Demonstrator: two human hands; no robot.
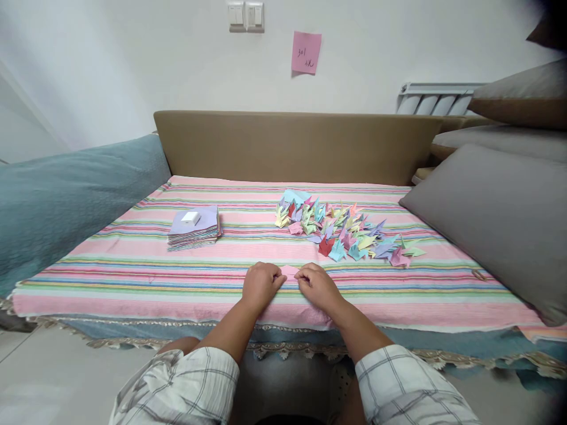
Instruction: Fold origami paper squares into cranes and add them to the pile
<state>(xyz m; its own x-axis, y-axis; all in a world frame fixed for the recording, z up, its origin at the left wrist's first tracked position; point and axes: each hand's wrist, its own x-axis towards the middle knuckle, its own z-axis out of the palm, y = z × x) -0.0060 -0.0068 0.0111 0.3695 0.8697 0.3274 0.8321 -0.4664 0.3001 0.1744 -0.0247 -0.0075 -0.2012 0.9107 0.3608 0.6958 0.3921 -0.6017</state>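
Currently, pink paper [290,271] is pinched at opposite sides by left hand [261,285] and right hand [318,287], fingers curled; likely light, easily creased, best held by edges.

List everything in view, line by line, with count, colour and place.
Pink paper: one, pink, between the hands
Folded paper birds: many, overlapping, mixed colours, beyond the hands
Paper stack: one, purple on top, left on the cloth
Small block: one, white, on the stack
Striped cloth: one, multicoloured, over the seat
Small loop: one, brownish, near the cushions
Cushions: at least three, grey or grey-brown, right
Backrest: one, brown, behind the cloth
Armrest: one, teal, left
Switch panels: two, white, wall
Note: one, pink, wall
Radiator: one, whitish, upper right
Floor: one, greyish, below
Sleeves: two, white checked, bottom
Left hand, right hand: at the pink paper's edges
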